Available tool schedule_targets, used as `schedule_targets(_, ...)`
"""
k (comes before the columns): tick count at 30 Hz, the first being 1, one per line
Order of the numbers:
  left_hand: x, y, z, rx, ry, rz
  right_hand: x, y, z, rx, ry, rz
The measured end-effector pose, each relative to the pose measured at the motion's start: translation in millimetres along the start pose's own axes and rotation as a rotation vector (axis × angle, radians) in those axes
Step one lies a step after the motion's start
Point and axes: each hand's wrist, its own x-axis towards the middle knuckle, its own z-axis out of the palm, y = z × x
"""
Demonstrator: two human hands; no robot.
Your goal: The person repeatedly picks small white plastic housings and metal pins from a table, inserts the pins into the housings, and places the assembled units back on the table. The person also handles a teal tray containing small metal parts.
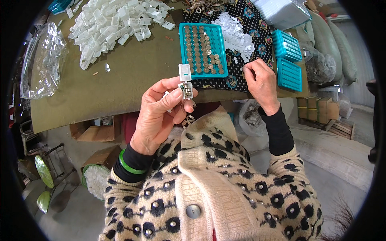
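Note:
My left hand (155, 108) pinches a small white plastic case (186, 90) upright over the table's near edge. Its hinged lid (184, 72) stands open above it, and inside are small metallic parts with a bit of green. Thin wires hang below the case by my fingers. My right hand (260, 81) is closed, thumb against curled fingers, over the dark patterned cloth (231, 82). Whatever its fingertips hold is too small to make out. Just beyond lies a heap of thin white slips (237, 38). A teal tray (223, 64) with rows of round metal button cells rests behind the case.
A large pile of white plastic cases (116, 24) covers the far left of the table (96, 88). Clear plastic wrap (44, 60) lies at the left edge. More teal trays (289, 74) sit at the right. Cardboard boxes (98, 131) stand below the table.

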Motion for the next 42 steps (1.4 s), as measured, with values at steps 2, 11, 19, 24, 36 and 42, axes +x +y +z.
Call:
schedule_targets(2, -0.3, 0.3, -0.9, 0.000, -0.010, -0.005, 1.0, -0.3, 1.8, -0.005, -0.006, 0.042)
schedule_targets(11, 1.9, 0.5, -6.4, -0.035, -0.003, -0.004, -1.7, 3.1, 1.8, 0.035, 0.025, 0.025)
schedule_targets(19, 2.8, 2.0, -4.4, -0.028, 0.003, -0.011, 5.4, -27.2, -16.2, 0.144, 0.113, -0.057)
schedule_targets(24, 2.2, 5.1, -3.4, -0.029, -0.013, -0.010, 15.7, -38.6, -18.1, 0.158, 0.156, -0.088)
schedule_targets(36, 1.7, 0.4, -0.9, 0.003, 0.020, -0.014, -8.2, -1.2, 7.2, 0.060, 0.067, 0.039)
schedule_targets(42, 2.3, -3.4, 0.7, 0.019, 0.029, -0.025, -15.6, 5.0, 4.1, 0.003, 0.117, -0.045)
